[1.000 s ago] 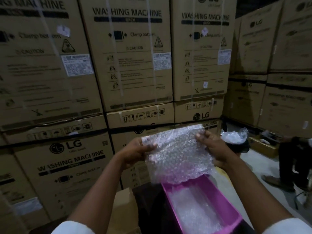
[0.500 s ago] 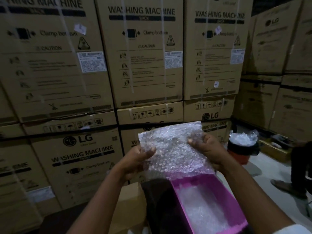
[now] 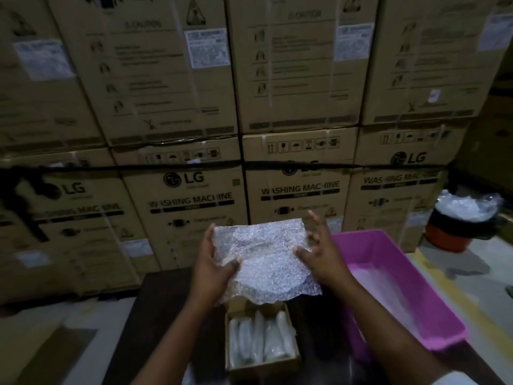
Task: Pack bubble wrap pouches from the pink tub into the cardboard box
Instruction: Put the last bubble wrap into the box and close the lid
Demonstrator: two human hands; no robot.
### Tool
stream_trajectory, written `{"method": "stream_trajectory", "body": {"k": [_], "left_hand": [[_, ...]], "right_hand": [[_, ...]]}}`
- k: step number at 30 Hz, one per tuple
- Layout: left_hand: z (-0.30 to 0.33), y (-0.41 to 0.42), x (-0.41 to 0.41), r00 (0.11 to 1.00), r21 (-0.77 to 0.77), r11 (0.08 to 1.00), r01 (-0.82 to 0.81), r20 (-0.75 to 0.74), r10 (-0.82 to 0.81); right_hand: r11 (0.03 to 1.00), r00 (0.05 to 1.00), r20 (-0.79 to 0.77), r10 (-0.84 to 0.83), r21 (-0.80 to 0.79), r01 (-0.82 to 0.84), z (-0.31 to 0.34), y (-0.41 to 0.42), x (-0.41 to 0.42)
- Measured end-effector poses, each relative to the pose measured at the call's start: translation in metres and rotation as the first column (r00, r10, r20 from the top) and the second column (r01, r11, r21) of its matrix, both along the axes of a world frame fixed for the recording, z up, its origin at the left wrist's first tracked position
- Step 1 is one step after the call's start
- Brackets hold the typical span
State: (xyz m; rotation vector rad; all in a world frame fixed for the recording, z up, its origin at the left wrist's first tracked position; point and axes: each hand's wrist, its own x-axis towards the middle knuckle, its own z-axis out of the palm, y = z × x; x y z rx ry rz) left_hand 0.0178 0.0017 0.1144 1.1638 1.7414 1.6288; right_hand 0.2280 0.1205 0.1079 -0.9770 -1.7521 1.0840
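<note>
Both hands hold one bubble wrap pouch in the air, just above the far end of the cardboard box. The left hand has a closed grip on the pouch's left edge — thumb on the near face, fingers behind it. The right hand touches the pouch's right side with its thumb on the near face, while its fingers are spread and mostly straight, so this grip is open rather than clamped.

The box stands open on a dark tabletop and already holds a row of pouches set on edge, side by side. The pink tub sits on the tabletop just to the right of the box, with more pale bubble wrap lying in its bottom.

Behind the tabletop rises a wall of stacked cartons printed "LG" and "WASHING MACHINE". Off to the right, on the floor, stands an orange-and-black bucket — clear plastic is heaped on top of it.
</note>
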Motion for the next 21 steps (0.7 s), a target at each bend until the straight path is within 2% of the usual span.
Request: {"method": "stream_trajectory", "body": {"k": [2,4,6,9,14,21], "left_hand": [[-0.011,-0.014,0.0,0.977,0.028,0.997,-0.07,-0.2,0.074],[-0.027,-0.024,-0.005,0.927,0.065,0.992,-0.112,-0.353,0.128],[-0.043,-0.031,-0.008,0.875,0.043,0.994,-0.1,-0.472,0.108],[-0.066,-0.041,-0.006,0.857,-0.103,0.99,-0.098,-0.515,0.031],[-0.099,-0.056,0.002,0.841,-0.263,0.96,-0.097,-0.537,-0.062],[-0.144,-0.057,0.002,0.756,-0.468,0.871,-0.15,-0.622,-0.204]], "right_hand": [[0.979,0.988,0.152,-0.007,0.203,-0.024,-0.009,-0.012,-0.008],[0.962,0.968,0.249,-0.018,0.268,-0.051,-0.019,-0.02,-0.014],[0.952,0.948,0.32,-0.001,0.291,-0.098,-0.032,-0.025,-0.02],[0.922,0.914,0.406,0.012,0.35,-0.168,-0.054,-0.03,-0.025],[0.932,0.808,0.586,0.065,0.254,-0.26,-0.095,-0.044,-0.021],[0.96,0.733,0.677,0.065,0.158,-0.231,-0.144,-0.06,-0.018]]}}
